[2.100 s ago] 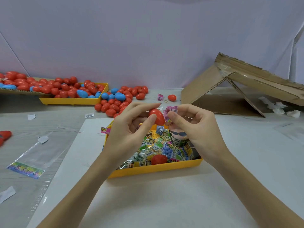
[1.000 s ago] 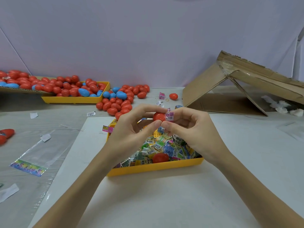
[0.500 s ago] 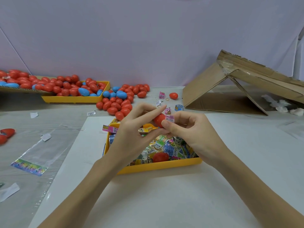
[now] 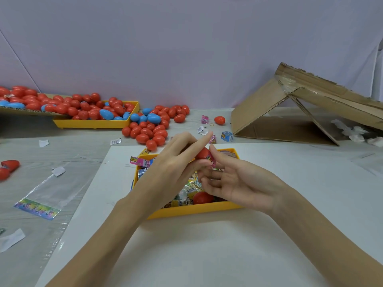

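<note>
Over the yellow tray (image 4: 196, 210), my left hand (image 4: 172, 170) holds a red plastic egg (image 4: 202, 153) in its fingers, with the index finger pointing up. My right hand (image 4: 236, 183) lies palm up beside it. Its thumb and a fingertip pinch a small pink packet (image 4: 213, 163) against the egg's lower end. The tray holds several colourful printed packets (image 4: 191, 186) and another red egg (image 4: 202, 197). My hands hide much of what is in the tray.
Red and blue eggs (image 4: 149, 129) lie heaped at the back left, spilling from a second yellow tray (image 4: 95, 123). An opened cardboard box (image 4: 290, 112) stands at the back right. Clear bags (image 4: 47, 191) lie on the left. A loose red egg (image 4: 219, 120) and a blue roll (image 4: 227, 136) sit behind the tray.
Both hands have sunk closer to the tray. My right hand has turned palm up and its fingers have spread. My left index finger has straightened upward.
</note>
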Tool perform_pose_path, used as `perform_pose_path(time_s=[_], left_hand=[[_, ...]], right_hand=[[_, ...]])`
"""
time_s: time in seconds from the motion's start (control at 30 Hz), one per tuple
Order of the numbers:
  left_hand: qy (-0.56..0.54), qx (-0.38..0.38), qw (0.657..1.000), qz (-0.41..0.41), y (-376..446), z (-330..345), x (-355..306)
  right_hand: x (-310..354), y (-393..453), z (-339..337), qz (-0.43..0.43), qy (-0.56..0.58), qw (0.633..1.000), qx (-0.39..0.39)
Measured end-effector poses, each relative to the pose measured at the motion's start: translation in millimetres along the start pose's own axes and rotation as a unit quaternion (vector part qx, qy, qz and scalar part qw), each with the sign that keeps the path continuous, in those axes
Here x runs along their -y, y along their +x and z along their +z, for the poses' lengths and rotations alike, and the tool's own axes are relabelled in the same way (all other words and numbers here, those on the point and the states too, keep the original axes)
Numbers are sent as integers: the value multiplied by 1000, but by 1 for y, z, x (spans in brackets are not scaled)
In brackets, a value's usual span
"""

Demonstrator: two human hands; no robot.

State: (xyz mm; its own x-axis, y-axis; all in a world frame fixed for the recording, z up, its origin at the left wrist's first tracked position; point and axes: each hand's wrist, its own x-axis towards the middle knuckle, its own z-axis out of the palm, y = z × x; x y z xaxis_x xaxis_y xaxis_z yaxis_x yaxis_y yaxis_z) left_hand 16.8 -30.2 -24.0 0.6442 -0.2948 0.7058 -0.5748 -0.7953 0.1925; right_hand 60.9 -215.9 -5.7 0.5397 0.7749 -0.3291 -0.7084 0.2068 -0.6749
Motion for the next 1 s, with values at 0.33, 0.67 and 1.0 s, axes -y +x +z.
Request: perform_pose_path(time_s=[0.33,0.67,1.0], left_hand=[[-122,-75,987,-76,-1,1,-5],[-104,-87,989,-56,-1,6,-4],[-228,-97,948,-198,-1,3,-6]], right_hand=[[3,-1,1,37,64,997,-5],[2,-3,4,35,59,998,-6],[9,-6,0,-54,-39,997,-28]])
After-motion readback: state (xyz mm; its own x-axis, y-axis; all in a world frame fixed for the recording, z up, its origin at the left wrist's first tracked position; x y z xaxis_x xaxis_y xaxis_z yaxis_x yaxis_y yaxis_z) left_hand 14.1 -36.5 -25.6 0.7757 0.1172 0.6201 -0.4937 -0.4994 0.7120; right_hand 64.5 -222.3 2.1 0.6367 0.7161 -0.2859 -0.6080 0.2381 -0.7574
